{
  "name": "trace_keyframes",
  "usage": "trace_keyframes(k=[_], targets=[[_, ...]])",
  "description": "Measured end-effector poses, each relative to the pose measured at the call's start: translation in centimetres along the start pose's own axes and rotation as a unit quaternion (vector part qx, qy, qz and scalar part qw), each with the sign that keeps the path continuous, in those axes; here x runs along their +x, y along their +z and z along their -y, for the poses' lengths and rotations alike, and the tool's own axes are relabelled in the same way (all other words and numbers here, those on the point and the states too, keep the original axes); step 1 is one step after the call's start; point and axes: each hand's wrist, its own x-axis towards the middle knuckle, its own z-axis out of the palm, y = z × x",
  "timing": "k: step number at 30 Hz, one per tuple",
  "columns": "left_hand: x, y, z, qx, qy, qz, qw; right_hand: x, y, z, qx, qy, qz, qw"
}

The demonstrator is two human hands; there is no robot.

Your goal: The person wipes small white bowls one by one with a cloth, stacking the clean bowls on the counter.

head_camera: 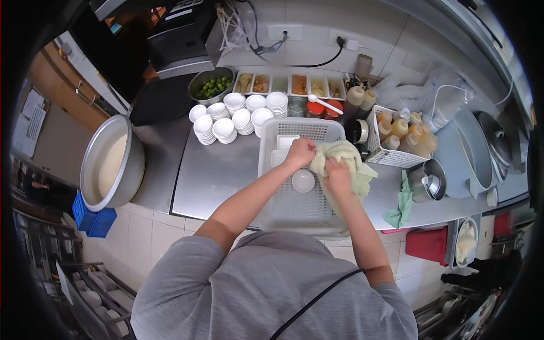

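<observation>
Over a white perforated plastic basket (272, 219), my left hand (301, 152) has its fingers curled at the left edge of a pale yellow-green towel (361, 174). Whether something sits inside those fingers is hidden. My right hand (338, 173) grips the bunched towel, part of which hangs over the basket's right side. A small round white dish (303, 181) lies in the basket just below my hands. Farther back in it, a rectangular white dish (288, 140) is partly covered by my left hand.
Stacks of small white dishes (224, 129) stand behind and left of the basket. A metal bowl of green fruit (194, 91), food trays (299, 84) and a crate of squeeze bottles (393, 158) line the back. A large metal pot (138, 170) stands left; a green cloth (401, 204) lies right.
</observation>
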Motion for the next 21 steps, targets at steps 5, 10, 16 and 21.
trace_keyframes(k=[5, 10, 16, 21], targets=[[-1.3, 0.5, 3.4, 0.088, 0.014, 0.072, 0.993, -1.6, -1.3, -0.6, 0.261, 0.078, -0.075, 0.959], [-3.4, 1.2, 5.7, 0.229, 0.068, 0.134, 0.962, -4.2, -4.8, -2.9, 0.509, 0.275, -0.200, 0.791], [-2.6, 0.2, 4.6, 0.271, 0.022, 0.124, 0.954, -6.4, -8.2, -5.1, 0.498, 0.300, -0.361, 0.729], [1.5, -10.0, 3.9, 0.224, -0.064, -0.016, 0.972, -7.1, -17.4, -5.1, 0.395, 0.261, -0.432, 0.768]])
